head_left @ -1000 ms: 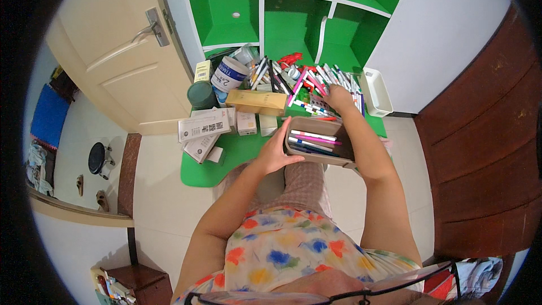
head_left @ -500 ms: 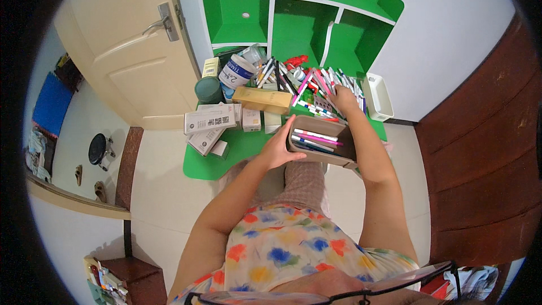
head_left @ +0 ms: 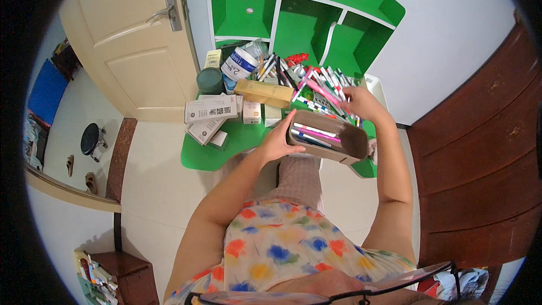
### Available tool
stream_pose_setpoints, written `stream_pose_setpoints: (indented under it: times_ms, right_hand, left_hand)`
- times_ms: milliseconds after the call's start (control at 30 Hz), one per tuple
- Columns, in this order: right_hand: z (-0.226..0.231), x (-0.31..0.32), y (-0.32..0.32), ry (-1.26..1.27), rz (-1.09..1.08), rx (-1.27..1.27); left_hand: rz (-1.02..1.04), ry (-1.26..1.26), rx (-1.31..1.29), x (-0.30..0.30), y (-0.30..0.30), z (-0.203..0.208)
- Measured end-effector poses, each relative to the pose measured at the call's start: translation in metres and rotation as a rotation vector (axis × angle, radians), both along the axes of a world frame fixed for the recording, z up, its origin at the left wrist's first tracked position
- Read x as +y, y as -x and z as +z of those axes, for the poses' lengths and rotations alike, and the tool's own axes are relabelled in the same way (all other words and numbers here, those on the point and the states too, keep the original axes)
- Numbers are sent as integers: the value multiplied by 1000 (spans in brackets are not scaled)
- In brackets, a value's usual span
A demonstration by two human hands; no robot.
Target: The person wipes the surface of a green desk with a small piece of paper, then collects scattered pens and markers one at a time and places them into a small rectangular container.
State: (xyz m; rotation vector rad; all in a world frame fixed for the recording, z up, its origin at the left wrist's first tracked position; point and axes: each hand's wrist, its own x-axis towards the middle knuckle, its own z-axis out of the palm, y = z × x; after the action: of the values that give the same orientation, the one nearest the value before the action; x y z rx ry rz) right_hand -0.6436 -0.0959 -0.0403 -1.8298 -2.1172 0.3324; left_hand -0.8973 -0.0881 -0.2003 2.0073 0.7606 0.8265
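My left hand (head_left: 279, 141) grips the left end of a brown open-topped storage box (head_left: 357, 146), tilted toward me. Several white, pink and dark markers (head_left: 313, 135) lie inside against its left part. Over the right side of a marker pile (head_left: 334, 81), my right hand (head_left: 361, 103) has its fingers drawn together at one end of a pink marker (head_left: 324, 91). The fingertips are slightly smeared. Beneath this hand lie more pens and white markers, some hidden by it.
A green desk (head_left: 206, 155) with shelves carries stacked white boxes (head_left: 212, 108), a gold box (head_left: 263, 92), a white tub (head_left: 240, 64) and a dark green canister (head_left: 210, 81). A white bin (head_left: 375, 86) stands at right, partly behind my hand. A cream door (head_left: 130, 68) is at left.
My right hand has moved right and toward me from the pile, with the pink marker shifting along at its fingertips. The brown box stays in my left hand and its inside shows more.
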Motion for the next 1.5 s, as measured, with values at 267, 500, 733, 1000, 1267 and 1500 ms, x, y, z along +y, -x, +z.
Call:
stream_pose_setpoints:
  times_ms: [267, 500, 733, 1000, 1267, 1500]
  right_hand:
    - [-27, -55, 11, 385, 175, -353]
    - [-65, -37, 33, 360, 233, -382]
    - [-89, -15, 52, 285, 289, -275]
    - [-105, -10, 52, -13, 341, -111]
    - [-100, -10, 48, -19, 390, -40]
    - [-62, 43, -1, -130, 43, 29]
  left_hand:
    - [25, 30, 55, -4, 2, 6]
    - [18, 33, 53, -4, 2, 11]
    - [-4, 45, 26, -3, 3, 11]
    - [13, 27, 8, -2, 1, 6]
    - [7, 38, 7, -1, 1, 4]
    - [4, 43, 17, -2, 2, 7]
